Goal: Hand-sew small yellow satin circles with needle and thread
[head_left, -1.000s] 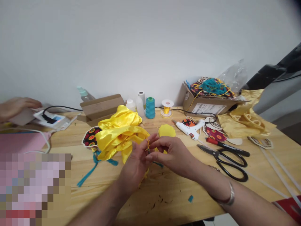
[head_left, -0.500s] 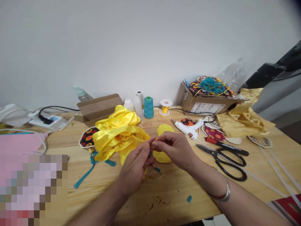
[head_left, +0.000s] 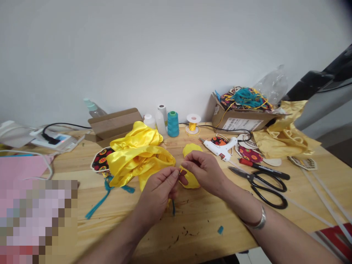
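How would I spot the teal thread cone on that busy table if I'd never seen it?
Find the wooden table and look at its back edge, by the wall. Near the middle, between a pale bottle and a spool of yellow cord, stands the teal thread cone. Its solid teal body sets it apart from those neighbours.

Left hand [head_left: 159, 189], right hand [head_left: 205, 171] close together, both pinching; forearms [head_left: 244, 209] angled inward.

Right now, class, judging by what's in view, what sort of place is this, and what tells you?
Probably a small craft workspace: a glue gun, scissors and a cone of teal thread stand or lie on a wooden table.
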Tool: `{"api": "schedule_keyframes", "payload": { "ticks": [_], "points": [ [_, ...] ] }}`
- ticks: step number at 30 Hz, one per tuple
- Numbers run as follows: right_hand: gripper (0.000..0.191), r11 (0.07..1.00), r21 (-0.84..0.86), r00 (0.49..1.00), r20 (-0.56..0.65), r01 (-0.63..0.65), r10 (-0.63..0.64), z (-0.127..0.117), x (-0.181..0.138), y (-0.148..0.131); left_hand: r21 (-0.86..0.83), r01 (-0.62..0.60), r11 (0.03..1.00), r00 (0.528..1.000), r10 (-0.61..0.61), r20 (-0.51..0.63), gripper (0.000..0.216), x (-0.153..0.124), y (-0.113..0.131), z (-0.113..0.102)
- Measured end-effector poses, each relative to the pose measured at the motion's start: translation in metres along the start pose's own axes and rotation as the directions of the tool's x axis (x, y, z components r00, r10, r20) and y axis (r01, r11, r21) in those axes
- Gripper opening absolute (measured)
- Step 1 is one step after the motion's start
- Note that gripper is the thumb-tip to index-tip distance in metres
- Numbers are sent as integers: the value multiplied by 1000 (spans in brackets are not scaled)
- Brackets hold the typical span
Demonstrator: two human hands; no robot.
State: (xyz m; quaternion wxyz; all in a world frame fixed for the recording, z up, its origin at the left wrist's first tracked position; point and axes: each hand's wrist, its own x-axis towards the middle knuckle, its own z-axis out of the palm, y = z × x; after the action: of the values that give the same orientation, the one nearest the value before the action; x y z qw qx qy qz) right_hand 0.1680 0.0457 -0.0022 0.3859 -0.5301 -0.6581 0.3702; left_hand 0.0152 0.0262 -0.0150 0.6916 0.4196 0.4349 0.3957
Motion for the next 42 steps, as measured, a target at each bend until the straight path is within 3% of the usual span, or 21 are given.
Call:
{"api": "schedule_keyframes", "payload": {
  "ticks": [6,16,22,25,28,31,38,42],
  "points": [
    [20,995,-98,1000,13,12,-11,-1,-1,-1,180,-36,983,998,44,-43,18,-1,0,0],
    [20,986,-166,1000,16,-8,10,4,-5,-3,227,-23,974,994,46,-98,20,-1,-1,1],
    [30,999,-50,999,34,-8,9,-2,2,3,61,-19,998,990,27,-142,19,-1,-3,0],
    [37,998,59,993,113,-24,17,-4,4,6,47,-45,998,986,52,-159,18,-1,-2,0],
    [23,988,141,986,164,-60,37,-2,3,5,48,-53,997,991,58,-118,18,-1,-1,0],
    [12,982,178,991,129,-64,41,0,1,3,49,-39,998,996,43,-76,18,-1,-1,0],
    [16,998,-40,997,60,57,-55,-1,-1,-2,54,-10,998,998,13,-61,21,0,-3,-1],
    [19,989,-134,996,76,58,-48,-2,-2,-4,120,6,993,998,1,-58,22,-1,-4,-2]
  ]
}}
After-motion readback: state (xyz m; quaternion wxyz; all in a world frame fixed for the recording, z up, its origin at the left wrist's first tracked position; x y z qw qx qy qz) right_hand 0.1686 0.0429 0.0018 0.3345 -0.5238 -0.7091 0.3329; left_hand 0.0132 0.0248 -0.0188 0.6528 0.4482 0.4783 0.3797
